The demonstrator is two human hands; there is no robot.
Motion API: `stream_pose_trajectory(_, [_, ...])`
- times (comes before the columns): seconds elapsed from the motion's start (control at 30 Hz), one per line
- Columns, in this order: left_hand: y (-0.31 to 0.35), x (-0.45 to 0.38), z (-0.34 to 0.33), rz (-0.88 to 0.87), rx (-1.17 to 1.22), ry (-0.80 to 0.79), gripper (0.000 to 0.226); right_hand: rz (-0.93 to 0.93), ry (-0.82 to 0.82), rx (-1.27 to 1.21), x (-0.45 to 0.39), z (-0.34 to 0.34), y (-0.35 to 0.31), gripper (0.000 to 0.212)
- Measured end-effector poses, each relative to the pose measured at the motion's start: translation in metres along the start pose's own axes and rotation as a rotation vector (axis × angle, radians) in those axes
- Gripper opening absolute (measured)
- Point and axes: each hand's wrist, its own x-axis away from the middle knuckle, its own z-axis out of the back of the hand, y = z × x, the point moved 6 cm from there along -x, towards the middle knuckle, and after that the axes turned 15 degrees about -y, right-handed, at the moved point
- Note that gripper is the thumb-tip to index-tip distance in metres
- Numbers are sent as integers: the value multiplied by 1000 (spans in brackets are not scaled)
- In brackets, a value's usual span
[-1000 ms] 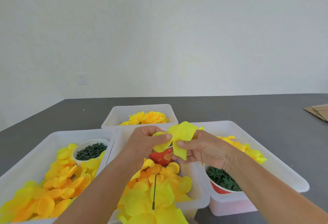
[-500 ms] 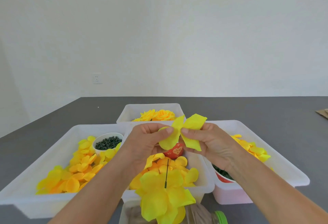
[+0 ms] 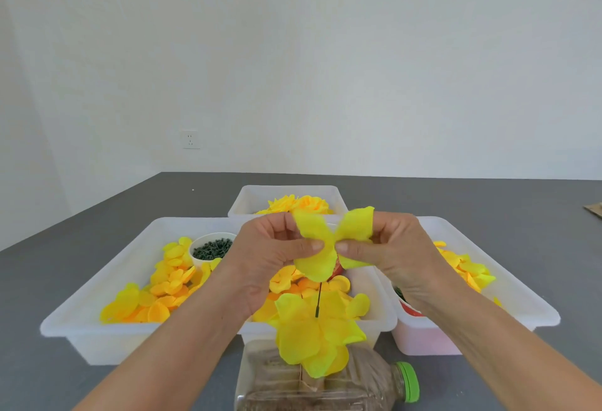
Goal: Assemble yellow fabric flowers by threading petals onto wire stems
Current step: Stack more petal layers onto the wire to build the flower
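Left hand: raised above the middle tray, fingers curled, thumb tip pinching the left half of a petal piece.

Right hand: level with the left and close beside it, thumb and fingers pinching the right half of the same petal piece.

Petal piece: bright yellow fabric, several lobes, held between the two thumbs. Two lobes spread up and outward to left and right; one larger lobe hangs down toward the camera. Widest from side to side.

Wire stem: thin, dark, standing nearly upright directly below the petal piece. Its lower end enters a partly built flower; its upper end is hidden behind the hanging lobe, so contact cannot be told.

Partly built flower: yellow petals fanned around the stem's base, over a plastic bottle.

Plastic bottle: clear, brownish fill, green cap to the right, lying on its side on the grey table.

Middle tray: white, holding orange-yellow loose petals.

Left tray: white, loose petals plus a white cup of small dark green pieces.

Right tray: white, loose petals; a red-rimmed bowl partly hidden by the right wrist.

Far tray: white, finished yellow flowers inside.
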Motion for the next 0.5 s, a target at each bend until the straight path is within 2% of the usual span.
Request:
stream_pose_trajectory(0.07, [6, 3, 4, -116, -197, 83, 40, -3, 84, 83, 2, 0, -5, 32])
stream_pose_trajectory(0.1, [10, 5, 7, -197, -291, 139, 43, -42, 119, 50, 3, 0, -3, 31])
stream_pose_trajectory(0.23, [28, 20, 0, -533, -608, 256, 32, -320, 187, -400, 8, -2, 21, 23])
stream_pose_trajectory(0.3, [32, 25, -5, -645, -734, 269, 26, -418, 126, -560, 10, -9, 25, 22])
stream_pose_trajectory(0.4, [31, 27, -10, -672, -820, 255, 23, -465, 28, -622, 11, -19, 24, 31])
stream_pose_trajectory(0.5, [27, 27, -12, -651, -860, 252, 26, -453, 74, -522, 10, -17, 30, 41])
